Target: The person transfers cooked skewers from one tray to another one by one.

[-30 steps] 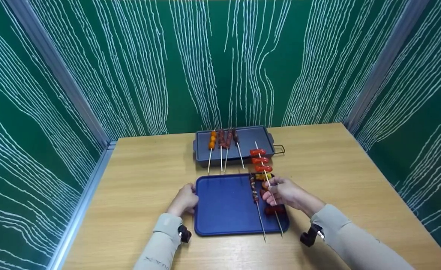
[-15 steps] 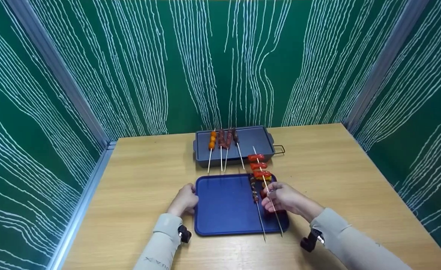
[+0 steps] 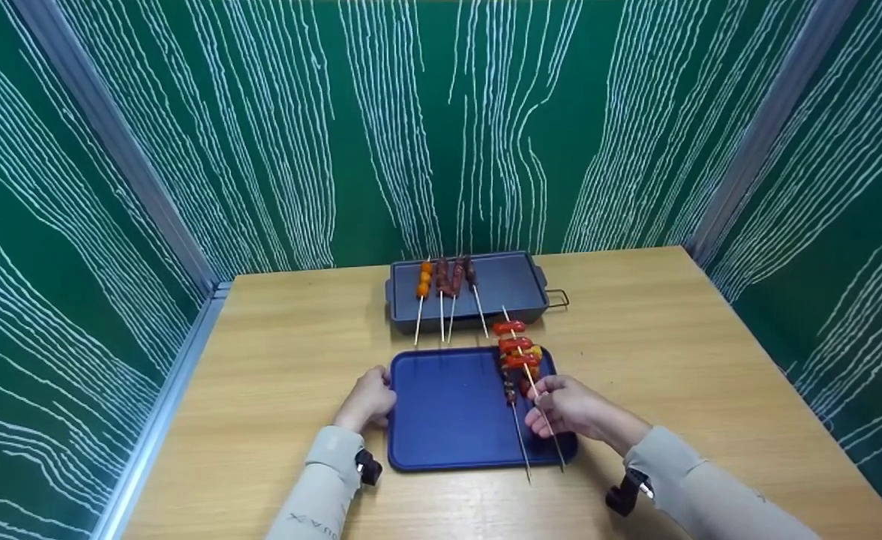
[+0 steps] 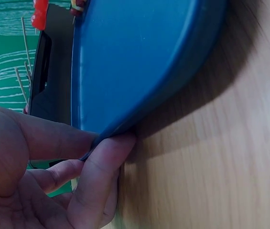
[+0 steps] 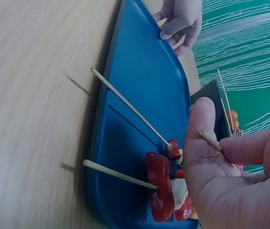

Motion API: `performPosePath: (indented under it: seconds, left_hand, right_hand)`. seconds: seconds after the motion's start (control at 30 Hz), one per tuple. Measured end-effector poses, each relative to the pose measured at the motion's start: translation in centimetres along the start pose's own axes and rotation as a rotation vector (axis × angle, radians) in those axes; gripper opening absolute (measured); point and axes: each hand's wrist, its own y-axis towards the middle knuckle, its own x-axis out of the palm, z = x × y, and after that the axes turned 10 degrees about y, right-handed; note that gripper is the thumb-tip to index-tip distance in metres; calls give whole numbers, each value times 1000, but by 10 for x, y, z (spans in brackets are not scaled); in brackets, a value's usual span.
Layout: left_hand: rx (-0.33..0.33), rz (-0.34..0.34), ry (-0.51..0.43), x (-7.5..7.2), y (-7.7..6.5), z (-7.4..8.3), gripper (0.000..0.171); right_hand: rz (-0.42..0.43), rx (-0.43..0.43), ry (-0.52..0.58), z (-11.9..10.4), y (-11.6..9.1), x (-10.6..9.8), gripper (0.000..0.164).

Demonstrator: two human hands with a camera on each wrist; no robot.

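Note:
My right hand (image 3: 574,406) pinches the wooden stick of a skewer with red sausage-like pieces (image 3: 516,343) between thumb and fingers, above the right side of a blue tray (image 3: 445,409). In the right wrist view the stick's butt end (image 5: 210,140) pokes out beside the thumb. Under it on the tray lie a dark meat skewer (image 3: 509,386) and another with a dark red chunk (image 5: 159,186) and mixed pieces, partly hidden by my hand. My left hand (image 3: 368,400) grips the tray's left rim, thumb above and fingers below, as the left wrist view shows.
Behind the tray stands a dark grey grill pan (image 3: 512,277) with a wire handle (image 3: 559,298) at its right. On its left half lie an orange-ball skewer (image 3: 424,279) and several brown meat skewers (image 3: 456,277), sticks overhanging the front. Green patterned walls (image 3: 471,127) enclose the wooden table (image 3: 298,322).
My right hand has moved slightly down toward me with the red sausage skewer, whose pieces have come from near the pan's front corner to over the tray's far right. The left hand stays put.

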Motion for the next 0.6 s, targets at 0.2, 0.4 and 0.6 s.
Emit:
performPosePath:
  seconds: [0.2, 0.4, 0.6]
  left_hand:
    - [19, -1, 16, 1, 2, -3, 25]
    - [17, -2, 9, 1, 2, -2, 22]
    - [1, -1, 19, 1, 1, -2, 24]
  right_hand:
    - [-29, -4, -8, 4, -3, 1, 17]
    - [-47, 6, -21, 4, -5, 2, 16]
    - [-89, 21, -40, 5, -9, 6, 11]
